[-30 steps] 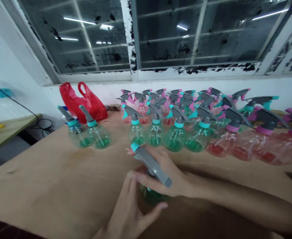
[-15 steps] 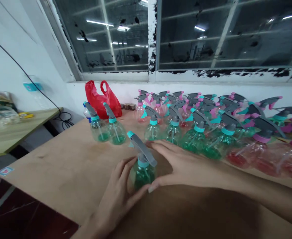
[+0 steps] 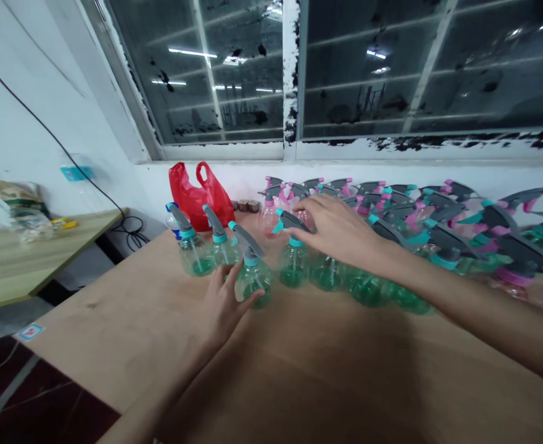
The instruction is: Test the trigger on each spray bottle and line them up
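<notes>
My left hand [image 3: 223, 302] curls around the lower left side of a clear green spray bottle [image 3: 258, 287], its thumb across the front. This bottle has a turquoise collar and a grey trigger head, and it stands upright on the table. Just left of it are two similar green bottles, one spray bottle [image 3: 194, 250] and a second spray bottle [image 3: 220, 246] partly behind my fingers. My right hand [image 3: 340, 225] reaches over the front row, thumb and fingers apart around the grey head of another green spray bottle [image 3: 294, 265]; firm contact is not visible.
Several pink and green spray bottles [image 3: 447, 246] crowd the right side and back of the wooden table [image 3: 160, 345]. A red plastic bag [image 3: 202, 197] sits at the back left beside small brown blocks [image 3: 248, 206]. Beyond the left edge is another table [image 3: 68, 246] with a black cable [image 3: 132, 231].
My left hand has moved the green spray bottle forward beside the two on the left. My right hand has left that bottle and moved to another bottle's head. The view has shifted.
</notes>
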`<action>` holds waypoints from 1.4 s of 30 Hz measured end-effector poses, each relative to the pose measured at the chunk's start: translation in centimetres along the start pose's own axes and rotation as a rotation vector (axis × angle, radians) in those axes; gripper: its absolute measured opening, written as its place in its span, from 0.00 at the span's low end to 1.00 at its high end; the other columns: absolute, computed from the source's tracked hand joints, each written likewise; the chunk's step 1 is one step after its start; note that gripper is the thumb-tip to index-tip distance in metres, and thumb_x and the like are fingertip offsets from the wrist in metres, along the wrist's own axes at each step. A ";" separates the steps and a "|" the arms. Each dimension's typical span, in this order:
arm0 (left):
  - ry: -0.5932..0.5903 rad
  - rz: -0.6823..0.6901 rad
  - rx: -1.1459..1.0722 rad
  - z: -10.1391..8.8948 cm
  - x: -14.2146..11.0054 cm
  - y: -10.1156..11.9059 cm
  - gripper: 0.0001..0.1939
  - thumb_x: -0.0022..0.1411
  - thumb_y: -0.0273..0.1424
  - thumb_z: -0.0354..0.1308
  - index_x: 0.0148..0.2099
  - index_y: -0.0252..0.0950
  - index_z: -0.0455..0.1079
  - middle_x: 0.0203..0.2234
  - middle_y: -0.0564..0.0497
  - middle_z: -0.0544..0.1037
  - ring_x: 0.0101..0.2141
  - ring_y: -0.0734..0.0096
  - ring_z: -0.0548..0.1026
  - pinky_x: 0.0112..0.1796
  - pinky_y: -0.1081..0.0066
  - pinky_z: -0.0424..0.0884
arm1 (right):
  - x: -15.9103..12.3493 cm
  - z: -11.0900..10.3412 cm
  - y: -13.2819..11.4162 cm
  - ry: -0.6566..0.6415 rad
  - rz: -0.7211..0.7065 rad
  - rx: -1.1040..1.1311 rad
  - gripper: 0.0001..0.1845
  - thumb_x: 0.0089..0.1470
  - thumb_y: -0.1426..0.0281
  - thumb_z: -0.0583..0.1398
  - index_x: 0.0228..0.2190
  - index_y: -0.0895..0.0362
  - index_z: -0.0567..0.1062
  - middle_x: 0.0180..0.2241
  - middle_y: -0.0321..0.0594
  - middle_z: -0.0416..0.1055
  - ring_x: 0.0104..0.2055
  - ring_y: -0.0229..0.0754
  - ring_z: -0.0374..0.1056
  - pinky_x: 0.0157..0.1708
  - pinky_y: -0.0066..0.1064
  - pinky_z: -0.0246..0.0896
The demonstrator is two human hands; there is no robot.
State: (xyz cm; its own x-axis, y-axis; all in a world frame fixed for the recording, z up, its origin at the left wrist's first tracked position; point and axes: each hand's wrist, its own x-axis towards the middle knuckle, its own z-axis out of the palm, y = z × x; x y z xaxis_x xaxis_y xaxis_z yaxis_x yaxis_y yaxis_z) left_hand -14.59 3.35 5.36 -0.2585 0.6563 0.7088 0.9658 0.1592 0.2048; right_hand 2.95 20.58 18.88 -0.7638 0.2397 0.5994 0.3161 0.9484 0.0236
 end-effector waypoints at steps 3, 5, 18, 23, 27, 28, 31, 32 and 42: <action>-0.027 -0.007 0.026 0.2 0.9 0.0 0.31 0.58 0.41 0.62 0.59 0.40 0.55 0.41 0.46 0.66 0.42 0.56 0.68 0.42 0.59 0.67 | 1.1 1.3 -0.2 -0.055 0.018 -0.151 0.23 0.55 0.59 0.56 0.44 0.66 0.70 0.40 0.53 0.74 0.45 0.56 0.67 0.48 0.46 0.54; -0.043 -0.017 0.039 0.2 1.5 0.1 0.31 0.57 0.40 0.62 0.58 0.39 0.55 0.41 0.46 0.67 0.43 0.56 0.68 0.43 0.58 0.67 | 1.7 2.1 -0.3 -0.076 0.042 -0.189 0.24 0.55 0.59 0.55 0.43 0.69 0.70 0.35 0.55 0.75 0.42 0.58 0.69 0.50 0.50 0.49; -0.091 -0.011 0.143 0.9 3.7 0.7 0.26 0.56 0.36 0.64 0.52 0.34 0.58 0.41 0.43 0.71 0.43 0.53 0.70 0.42 0.58 0.68 | 2.8 4.1 1.0 -0.151 -0.027 -0.155 0.18 0.60 0.65 0.51 0.43 0.65 0.71 0.27 0.47 0.76 0.33 0.54 0.72 0.48 0.52 0.49; -0.112 -0.036 0.171 1.0 4.0 1.0 0.26 0.58 0.37 0.62 0.54 0.34 0.58 0.42 0.42 0.71 0.45 0.53 0.70 0.43 0.59 0.68 | 2.4 3.6 1.2 -0.178 -0.063 -0.100 0.18 0.60 0.65 0.51 0.45 0.64 0.69 0.32 0.49 0.77 0.37 0.54 0.72 0.48 0.49 0.52; -0.116 -0.040 0.190 1.2 3.9 1.0 0.28 0.59 0.39 0.61 0.56 0.33 0.56 0.42 0.43 0.71 0.46 0.53 0.69 0.44 0.59 0.68 | 1.0 2.5 0.4 -0.191 -0.083 -0.022 0.18 0.61 0.65 0.51 0.48 0.64 0.67 0.29 0.46 0.77 0.36 0.52 0.72 0.48 0.47 0.54; -0.112 -0.038 0.192 1.2 3.8 1.0 0.29 0.60 0.39 0.60 0.57 0.33 0.55 0.43 0.42 0.70 0.46 0.53 0.69 0.45 0.59 0.68 | 0.5 2.3 0.1 -0.191 -0.083 0.003 0.19 0.61 0.66 0.51 0.49 0.64 0.66 0.28 0.45 0.77 0.36 0.51 0.72 0.48 0.47 0.54; -0.087 -0.041 0.194 1.0 3.6 1.4 0.31 0.61 0.41 0.58 0.60 0.34 0.52 0.48 0.41 0.67 0.49 0.52 0.67 0.46 0.57 0.67 | -0.8 1.4 -0.7 -0.187 -0.094 0.048 0.17 0.61 0.66 0.51 0.47 0.65 0.67 0.27 0.43 0.76 0.35 0.49 0.72 0.52 0.47 0.49; -0.078 -0.044 0.194 0.8 3.5 1.6 0.31 0.61 0.41 0.57 0.60 0.35 0.51 0.49 0.40 0.66 0.49 0.52 0.66 0.46 0.56 0.67 | -1.3 1.1 -1.0 -0.191 -0.095 0.053 0.17 0.61 0.66 0.51 0.46 0.65 0.68 0.26 0.43 0.76 0.34 0.48 0.72 0.53 0.48 0.48; -0.296 -0.087 -0.174 -2.3 -0.3 8.5 0.23 0.66 0.44 0.47 0.60 0.43 0.54 0.53 0.45 0.65 0.48 0.55 0.69 0.42 0.58 0.71 | -5.2 -1.9 -2.2 -0.192 -0.069 0.072 0.15 0.60 0.68 0.51 0.41 0.65 0.70 0.28 0.46 0.75 0.33 0.48 0.72 0.47 0.43 0.55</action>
State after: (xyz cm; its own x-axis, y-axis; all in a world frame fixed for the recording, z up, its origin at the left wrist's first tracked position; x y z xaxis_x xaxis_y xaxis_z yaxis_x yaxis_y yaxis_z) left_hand -6.35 2.79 8.41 -0.2978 0.8351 0.4626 0.9158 0.1130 0.3855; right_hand 7.33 16.86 17.20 -0.8775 0.2019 0.4350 0.2235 0.9747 -0.0015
